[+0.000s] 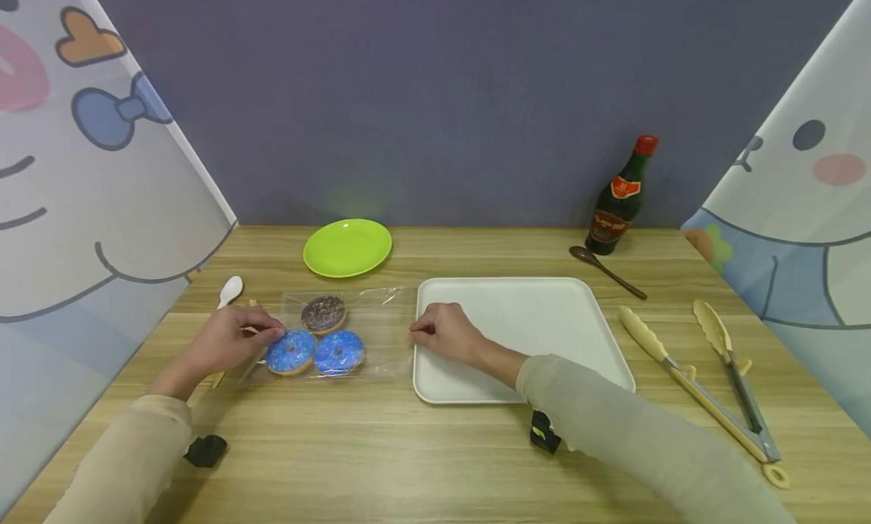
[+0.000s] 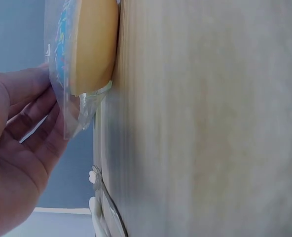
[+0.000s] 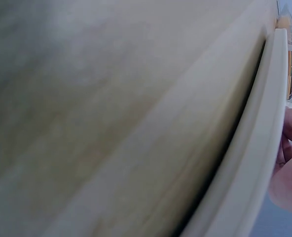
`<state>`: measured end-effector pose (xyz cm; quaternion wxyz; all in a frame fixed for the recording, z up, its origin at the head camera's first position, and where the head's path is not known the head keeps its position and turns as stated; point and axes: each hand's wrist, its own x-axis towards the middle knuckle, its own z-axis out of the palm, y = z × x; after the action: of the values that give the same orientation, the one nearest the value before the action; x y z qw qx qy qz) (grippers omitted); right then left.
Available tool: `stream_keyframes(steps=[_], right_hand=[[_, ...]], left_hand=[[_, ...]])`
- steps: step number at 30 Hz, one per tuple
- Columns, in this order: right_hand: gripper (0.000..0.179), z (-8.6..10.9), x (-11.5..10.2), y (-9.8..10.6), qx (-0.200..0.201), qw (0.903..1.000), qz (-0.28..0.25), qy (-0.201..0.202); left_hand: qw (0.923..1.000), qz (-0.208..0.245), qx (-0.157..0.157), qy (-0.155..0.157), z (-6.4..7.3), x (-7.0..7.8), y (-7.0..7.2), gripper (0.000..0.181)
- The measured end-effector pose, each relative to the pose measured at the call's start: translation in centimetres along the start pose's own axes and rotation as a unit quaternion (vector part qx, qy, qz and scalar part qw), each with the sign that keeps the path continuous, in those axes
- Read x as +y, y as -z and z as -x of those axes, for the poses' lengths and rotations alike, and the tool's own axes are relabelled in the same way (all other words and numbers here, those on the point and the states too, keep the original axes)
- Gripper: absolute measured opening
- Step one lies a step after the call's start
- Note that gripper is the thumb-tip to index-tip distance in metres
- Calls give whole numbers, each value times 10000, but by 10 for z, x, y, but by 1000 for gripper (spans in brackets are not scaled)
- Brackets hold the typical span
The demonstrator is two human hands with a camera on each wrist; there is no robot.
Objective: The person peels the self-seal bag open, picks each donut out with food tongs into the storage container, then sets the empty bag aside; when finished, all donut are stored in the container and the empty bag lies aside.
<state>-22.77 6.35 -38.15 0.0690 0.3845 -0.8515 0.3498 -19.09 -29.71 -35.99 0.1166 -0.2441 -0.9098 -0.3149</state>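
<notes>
A clear plastic bag (image 1: 384,327) lies on the table with three doughnuts in it. One is a chocolate doughnut (image 1: 323,314); the others are a blue-iced doughnut (image 1: 291,351) and a second blue-iced doughnut (image 1: 339,353). My left hand (image 1: 234,342) pinches the bag's left end between thumb and fingers, beside the nearer-left doughnut. In the left wrist view, the film (image 2: 69,116) passes between those fingertips. At the bag's right edge, my right hand (image 1: 449,333) pinches the film with thumb and forefinger, above the left rim of a white tray (image 1: 537,312).
Behind the bag is a green plate (image 1: 348,248). A white spoon (image 1: 231,290) lies left. On the right are a dark bottle (image 1: 618,199), a brown wooden spoon (image 1: 609,271) and spread tongs (image 1: 708,392). A wall panel (image 1: 435,100) borders the table's back.
</notes>
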Motion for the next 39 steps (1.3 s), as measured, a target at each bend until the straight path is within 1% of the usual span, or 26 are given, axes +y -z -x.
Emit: stream_keyframes(steps=[4,8,13,17,23,28,30,33,35,37,39], right_hand=[[6,1,-1,0,0,9998,-108,-189],[10,1,-1,0,-51,9991,-149,-383],[10,5,1,4,-4,9995,100,-283],[9,17,0,15,116,9995,199,-194],[8,50,-6,45,258,9997,-40,-23],[8,87,-6,68,312,9994,-100,96],[7,102,-3,74,378,9990,-70,209],[6,126,1,84,585,9972,118,457],[10,140,2,93,753,9951,337,553],[16,154,4,104,868,9930,602,525],[24,167,7,116,912,9909,914,371]], left_hand=[[10000,18,-61,65,0,-3,-1,4],[9998,81,-95,170,0,-4,-2,4],[9995,208,-82,235,0,-3,-3,5],[9995,249,-33,193,-1,-2,-3,7],[9996,239,-4,176,-1,-4,-1,10],[9995,160,-9,257,1,-7,1,9],[9994,181,-19,289,2,-8,2,9],[9989,291,-52,365,3,-8,2,7],[9985,355,-71,407,3,-8,2,7],[9982,410,-91,421,3,-8,1,7],[9980,454,-95,421,2,-7,1,7]])
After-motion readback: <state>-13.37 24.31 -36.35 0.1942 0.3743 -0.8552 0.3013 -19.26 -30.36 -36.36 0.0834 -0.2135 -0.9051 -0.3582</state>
